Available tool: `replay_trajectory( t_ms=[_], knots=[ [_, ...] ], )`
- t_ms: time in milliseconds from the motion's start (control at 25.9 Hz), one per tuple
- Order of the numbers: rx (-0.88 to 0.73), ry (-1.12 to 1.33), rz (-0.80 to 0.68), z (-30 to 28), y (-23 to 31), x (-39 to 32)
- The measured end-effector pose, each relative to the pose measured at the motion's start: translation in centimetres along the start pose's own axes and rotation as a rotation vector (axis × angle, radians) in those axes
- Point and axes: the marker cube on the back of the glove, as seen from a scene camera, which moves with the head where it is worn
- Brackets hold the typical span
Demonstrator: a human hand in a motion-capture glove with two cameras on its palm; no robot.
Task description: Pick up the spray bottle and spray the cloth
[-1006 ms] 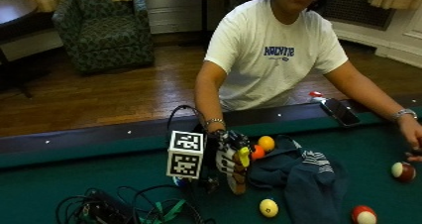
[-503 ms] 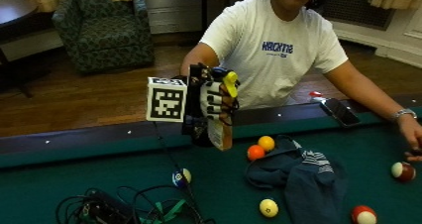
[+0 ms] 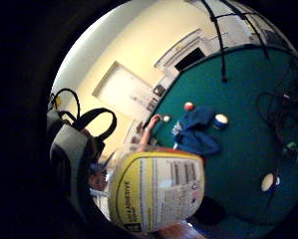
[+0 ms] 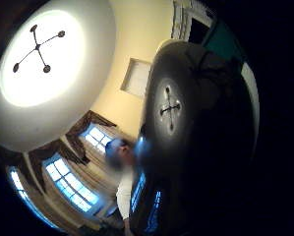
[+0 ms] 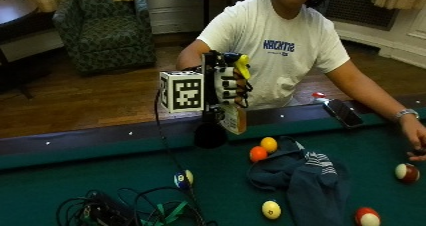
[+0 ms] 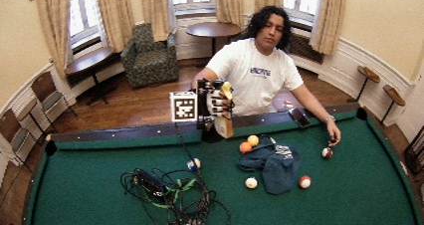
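Risk: gloved right hand (image 5: 229, 83), fingers curled round the yellow-labelled spray bottle (image 5: 234, 118), hangs well above the crumpled dark-blue cloth (image 5: 303, 178); spray could miss onto green felt worktop (image 5: 100, 178).

outside views across table (image 5: 80, 166), facing person

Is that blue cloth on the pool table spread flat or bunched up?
Bunched up. The cloth lies in a rumpled heap with folds on the green table, beside an orange ball and a yellow ball.
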Motion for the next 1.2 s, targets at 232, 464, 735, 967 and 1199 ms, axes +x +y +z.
replay_trajectory(
  t_ms=[232,464,735,967,1199],
  knots=[
    [-0.106,-0.047,0.013,2.6,1.4,-0.4],
    [-0.142,-0.048,0.046,2.7,2.1,-0.2],
    [-0.300,0.148,0.276,4.6,0.2,3.5],
    [-0.505,0.282,0.503,7.4,-0.6,7.3],
    [-0.721,0.395,0.736,9.8,-0.1,10.7]
  ],
)
